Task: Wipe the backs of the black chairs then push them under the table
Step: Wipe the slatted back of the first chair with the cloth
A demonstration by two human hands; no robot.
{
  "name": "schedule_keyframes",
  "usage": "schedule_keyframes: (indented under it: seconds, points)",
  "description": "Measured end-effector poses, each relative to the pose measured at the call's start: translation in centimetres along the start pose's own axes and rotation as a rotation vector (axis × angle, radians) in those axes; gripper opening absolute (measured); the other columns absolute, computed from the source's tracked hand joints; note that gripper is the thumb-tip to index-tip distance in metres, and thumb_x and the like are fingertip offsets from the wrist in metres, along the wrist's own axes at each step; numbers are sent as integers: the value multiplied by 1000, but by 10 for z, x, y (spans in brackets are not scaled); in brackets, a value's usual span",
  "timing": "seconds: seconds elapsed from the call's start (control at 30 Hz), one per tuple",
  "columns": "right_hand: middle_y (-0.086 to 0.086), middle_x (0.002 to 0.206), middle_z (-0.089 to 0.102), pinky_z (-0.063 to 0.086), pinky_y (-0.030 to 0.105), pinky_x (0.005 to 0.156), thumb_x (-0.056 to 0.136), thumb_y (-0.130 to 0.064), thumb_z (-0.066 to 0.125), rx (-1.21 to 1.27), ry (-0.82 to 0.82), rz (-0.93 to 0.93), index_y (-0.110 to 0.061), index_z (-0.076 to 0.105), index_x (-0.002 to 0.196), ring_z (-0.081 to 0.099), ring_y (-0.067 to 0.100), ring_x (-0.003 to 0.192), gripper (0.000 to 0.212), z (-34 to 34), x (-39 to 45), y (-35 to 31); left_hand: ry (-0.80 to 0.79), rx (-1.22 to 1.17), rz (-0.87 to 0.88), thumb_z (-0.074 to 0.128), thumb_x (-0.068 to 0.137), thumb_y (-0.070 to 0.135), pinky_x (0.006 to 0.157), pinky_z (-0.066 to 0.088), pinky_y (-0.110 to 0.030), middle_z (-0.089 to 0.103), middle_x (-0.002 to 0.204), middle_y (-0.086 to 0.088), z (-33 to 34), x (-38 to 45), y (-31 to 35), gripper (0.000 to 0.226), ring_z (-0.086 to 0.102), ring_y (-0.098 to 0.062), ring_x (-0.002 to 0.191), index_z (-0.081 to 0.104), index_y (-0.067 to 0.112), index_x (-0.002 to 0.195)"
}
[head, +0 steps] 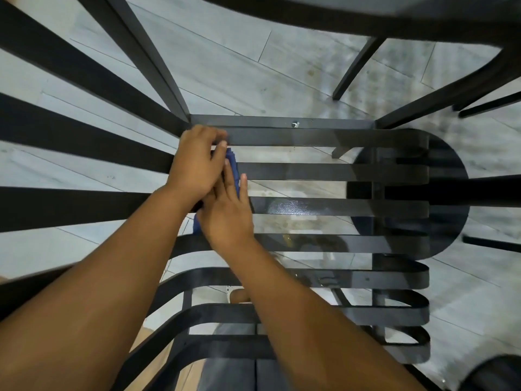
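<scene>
chair (pixel 324 172): black metal slats showing a smooth, semi-gloss sheen
cloth (pixel 233 167): blue fabric looking soft and matt
floor (pixel 225 66): grey wood-look planks appearing matt

Pale grey plank floor (pixel 231 66), seams running diagonally, beyond and to both sides of the hands; light wooden flooring strip (pixel 158 359) below the left forearm; white-edged sandalled foot (pixel 238 295) between the forearms, nearer than the hands.
</scene>
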State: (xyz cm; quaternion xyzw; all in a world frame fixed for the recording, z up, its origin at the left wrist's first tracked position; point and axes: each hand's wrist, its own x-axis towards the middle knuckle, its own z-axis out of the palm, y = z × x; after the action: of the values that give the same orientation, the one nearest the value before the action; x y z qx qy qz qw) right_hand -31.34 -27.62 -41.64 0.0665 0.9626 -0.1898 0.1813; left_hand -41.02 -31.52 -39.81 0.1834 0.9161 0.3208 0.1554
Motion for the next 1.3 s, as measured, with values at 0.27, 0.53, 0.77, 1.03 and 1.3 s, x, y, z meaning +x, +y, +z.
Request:
schedule_keyframes:
  seconds: [0.27,0.53,0.77,1.03,1.3]
  points:
    - [3,151,-15,-11,46,111,90,-27,45,-102,215,284,-17,-4,145,-20,23,138,75,-5,-38,82,-218,413,142,28,92,43,91,29,-42,57,114,-16,35,-33,-13,55,50,-36,106,54,5,123]
    - [6,152,-27,-19,45,110,97,-33,31,-44,145,325,-18,-24,140,-37,23,130,71,-6,-15,47,-213,531,201,23,95,40,91,35,-49,60,97,-17,42,-26,-14,52,53,-36,89,57,5,111]
    - [9,157,0,-2,52,112,86,-34,26,-104,258,422,-15,6,149,-9,26,142,69,-25,-52,132,-188,523,178,20,90,58,86,24,-40,55,95,-13,44,-23,-13,61,48,-33,89,56,17,117]
    - [11,157,-14,-7,48,114,94,-24,37,-2,283,738,-17,-6,150,-14,33,143,71,-35,-37,123,-239,506,22,33,91,58,102,18,-44,47,120,-16,51,-16,5,57,38,-35,113,48,15,125]
    - [5,158,-5,-13,46,112,93,-26,41,-68,279,397,-22,3,150,-9,26,145,69,-24,-39,127,-164,426,111,42,90,53,100,16,-41,50,114,-15,74,-19,19,53,41,-35,107,53,12,121]
